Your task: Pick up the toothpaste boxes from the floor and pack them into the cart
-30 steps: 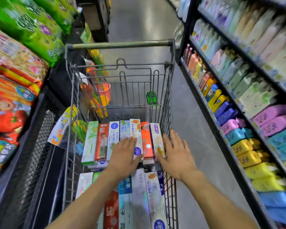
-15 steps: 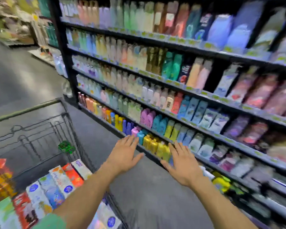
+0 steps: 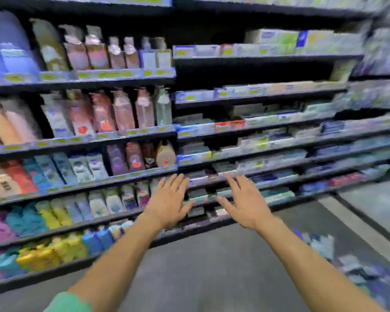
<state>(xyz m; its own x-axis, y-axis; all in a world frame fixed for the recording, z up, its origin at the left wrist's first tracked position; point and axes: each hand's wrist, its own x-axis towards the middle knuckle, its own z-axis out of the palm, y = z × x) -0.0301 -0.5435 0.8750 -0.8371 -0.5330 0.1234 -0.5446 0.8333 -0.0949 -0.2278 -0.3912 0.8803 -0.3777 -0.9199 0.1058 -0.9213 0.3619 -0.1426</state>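
Lying blurred on the grey floor (image 3: 212,266) at the lower right, a scatter of pale and blue shapes that look like toothpaste boxes (image 3: 338,255) remains to be gathered, so the packing is judged unfinished. The cart is out of view. Both the left hand (image 3: 169,202) and right hand (image 3: 245,202) are empty, fingers spread flat, raised before the stocked shelves (image 3: 113,176).
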